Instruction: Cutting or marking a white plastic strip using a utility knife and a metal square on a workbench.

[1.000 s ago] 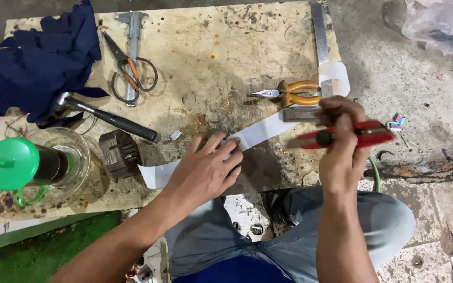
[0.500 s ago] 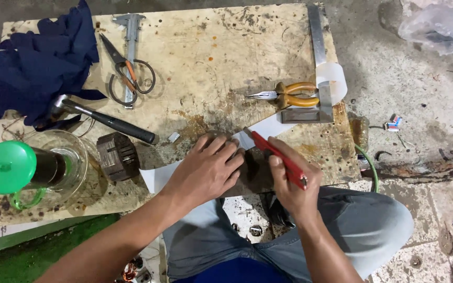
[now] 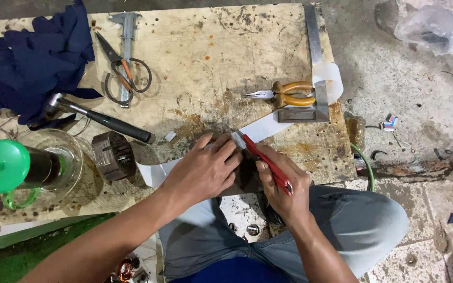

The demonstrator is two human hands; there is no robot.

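White strip (image 3: 268,127) under left hand (image 3: 203,170) fingers, red cutter (image 3: 266,162) alongside

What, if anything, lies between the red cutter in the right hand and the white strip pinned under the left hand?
Nothing visible: the red cutter in the right hand meets the white strip right beside the left hand.

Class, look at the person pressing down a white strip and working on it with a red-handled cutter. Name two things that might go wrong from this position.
1. The left hand presses the white flexible strip right beside the tip of the red-handled cutter held in the right hand; a slip may nick the fingers.
2. The work sits at the edge of the stained wooden board, above the person's grey-trousered knee; an overshooting blade might reach it.
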